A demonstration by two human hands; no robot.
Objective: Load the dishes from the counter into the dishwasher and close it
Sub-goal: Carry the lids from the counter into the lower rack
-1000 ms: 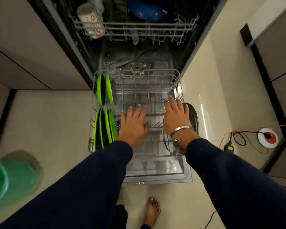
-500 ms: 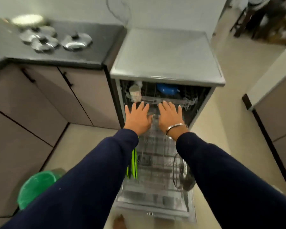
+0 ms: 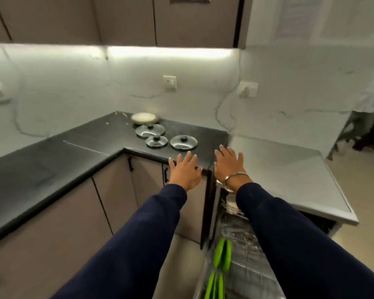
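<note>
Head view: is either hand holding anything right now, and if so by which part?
Nothing is held. The left hand and right hand are both empty with fingers spread, reaching toward the glass lids on the black counter.

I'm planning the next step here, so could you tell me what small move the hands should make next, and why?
Probably reach the left hand forward to the nearest glass lid and grip its knob. Both it and the right hand are open and empty at the edge of the black counter, where three lids and a plate wait; the lower rack looks to have free space.
</note>
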